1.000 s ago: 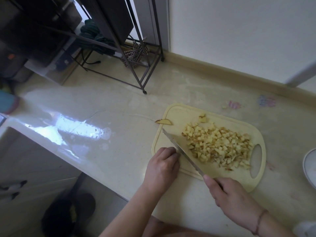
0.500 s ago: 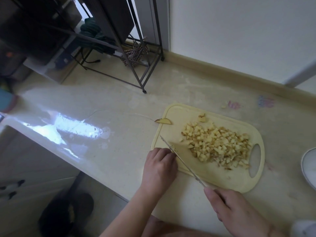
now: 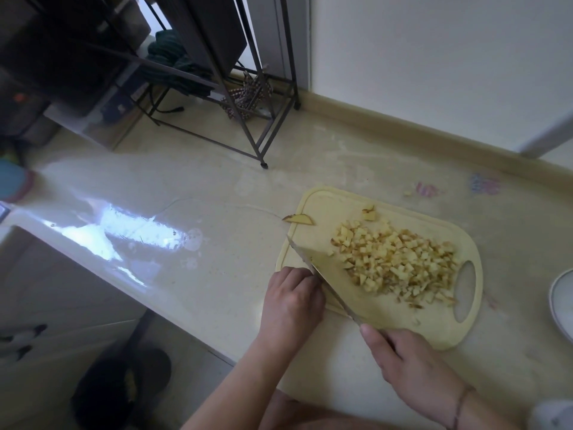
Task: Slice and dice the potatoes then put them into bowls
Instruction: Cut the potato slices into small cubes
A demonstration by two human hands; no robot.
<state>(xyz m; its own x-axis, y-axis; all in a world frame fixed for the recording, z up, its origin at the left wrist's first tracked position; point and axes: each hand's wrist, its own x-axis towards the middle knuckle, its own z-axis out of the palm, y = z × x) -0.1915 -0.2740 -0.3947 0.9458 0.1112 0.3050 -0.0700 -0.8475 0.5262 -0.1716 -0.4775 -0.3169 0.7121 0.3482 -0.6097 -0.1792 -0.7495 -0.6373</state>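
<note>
Two bare hands are working at a pale yellow cutting board (image 3: 319,203) lying on the beige countertop (image 3: 217,187). The right hand (image 3: 412,364) is gripping a knife (image 3: 322,274) whose blade is lying across the board's near-left part. The left hand (image 3: 291,302), fingers curled, is resting on the board's left edge; whether it is holding anything cannot be told. Diced potato (image 3: 400,262) is lying heaped mid-board, a potato slice (image 3: 299,218) straddling the far-left rim. A white bowl (image 3: 562,302) is sitting at the right. No writing is showing.

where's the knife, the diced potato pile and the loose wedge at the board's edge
knife (image 3: 322,271), head view, on the flat of the blade
diced potato pile (image 3: 400,262), head view, middle of the heap
loose wedge (image 3: 299,218), head view, centre of the pale cut face
</note>
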